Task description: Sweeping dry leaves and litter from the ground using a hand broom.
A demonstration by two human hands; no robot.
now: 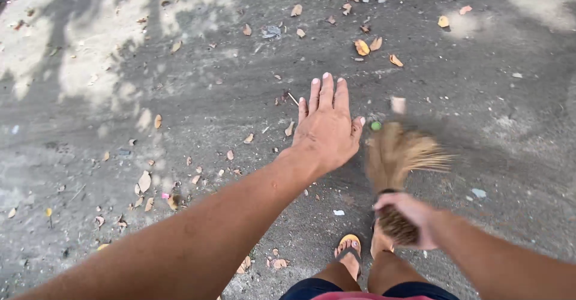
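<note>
Our right hand [407,215] is closed around the short broom [396,162], bristles blurred low over the pavement [492,126] by our sandal [350,247], left hand [327,127] flat, empty; risk: bristles could flick dry leaves [367,47] wider or clip toes.

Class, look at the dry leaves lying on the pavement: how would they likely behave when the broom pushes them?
The dry leaves look thin and curled, so they are probably very light and would skid or flutter easily. They may well crumble, being brittle-looking. The broom, held in the right hand, has fine splayed bristles, likely flexible enough to bend on contact.
</note>
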